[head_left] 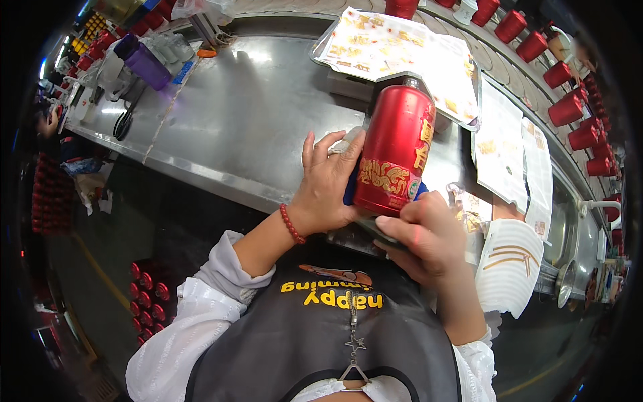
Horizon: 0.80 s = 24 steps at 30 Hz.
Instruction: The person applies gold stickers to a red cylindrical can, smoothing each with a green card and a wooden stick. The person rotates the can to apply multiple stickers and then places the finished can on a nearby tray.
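A shiny red bottle with gold ornament and lettering lies tilted, its dark neck pointing away from me. Beneath it, bits of a blue support show on both sides. My left hand is against the bottle's left side, thumb near its base and index finger along its flank; the other fingers are raised and spread. Something white shows at these fingers. My right hand, slightly blurred, is closed by the bottle's base. A flat, dull-edged thing shows at its fingertips, its kind unclear.
Printed gold-and-red sheets lie on a tray beyond the bottle, more sheets to the right. A purple bottle stands at the metal table's far left. Red bottles line a conveyor; others stand lower left.
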Available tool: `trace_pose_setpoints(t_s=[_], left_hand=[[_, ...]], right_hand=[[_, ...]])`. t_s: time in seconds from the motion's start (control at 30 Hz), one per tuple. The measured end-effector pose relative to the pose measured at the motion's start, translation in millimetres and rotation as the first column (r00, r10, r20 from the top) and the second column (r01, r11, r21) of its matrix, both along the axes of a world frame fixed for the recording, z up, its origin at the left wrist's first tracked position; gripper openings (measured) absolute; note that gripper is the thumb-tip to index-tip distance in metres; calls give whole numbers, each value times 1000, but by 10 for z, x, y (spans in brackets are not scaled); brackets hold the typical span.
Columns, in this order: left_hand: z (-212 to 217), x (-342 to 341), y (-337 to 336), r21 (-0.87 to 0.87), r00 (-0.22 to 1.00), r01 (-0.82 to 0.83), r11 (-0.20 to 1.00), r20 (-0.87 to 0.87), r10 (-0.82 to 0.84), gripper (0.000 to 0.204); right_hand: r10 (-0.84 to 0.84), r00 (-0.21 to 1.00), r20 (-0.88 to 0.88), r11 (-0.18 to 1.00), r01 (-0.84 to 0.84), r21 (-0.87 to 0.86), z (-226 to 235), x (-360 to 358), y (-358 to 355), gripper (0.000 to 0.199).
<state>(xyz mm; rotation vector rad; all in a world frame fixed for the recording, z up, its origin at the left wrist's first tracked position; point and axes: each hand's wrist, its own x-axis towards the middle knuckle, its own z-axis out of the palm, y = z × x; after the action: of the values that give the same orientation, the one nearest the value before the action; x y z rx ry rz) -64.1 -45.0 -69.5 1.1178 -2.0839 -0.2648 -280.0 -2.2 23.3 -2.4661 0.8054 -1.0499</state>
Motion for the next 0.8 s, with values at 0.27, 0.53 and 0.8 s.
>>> trace_pose_setpoints(t_s=[0.27,0.53,0.8], left_hand=[[170,-8,4,-64,996,24,998,89,-18,122],[101,-32,-5,16,996,39,999,74,-40,123],[146,-18,15,-6,996,23,1000,86,-23,120]], right_hand=[[-357,906,228,911,283,301,-171,-146,56,20],[-612,743,273,713,368,597,-435,-9,-58,21],[-681,622,387,645,258,719,-574,-198,-63,18]])
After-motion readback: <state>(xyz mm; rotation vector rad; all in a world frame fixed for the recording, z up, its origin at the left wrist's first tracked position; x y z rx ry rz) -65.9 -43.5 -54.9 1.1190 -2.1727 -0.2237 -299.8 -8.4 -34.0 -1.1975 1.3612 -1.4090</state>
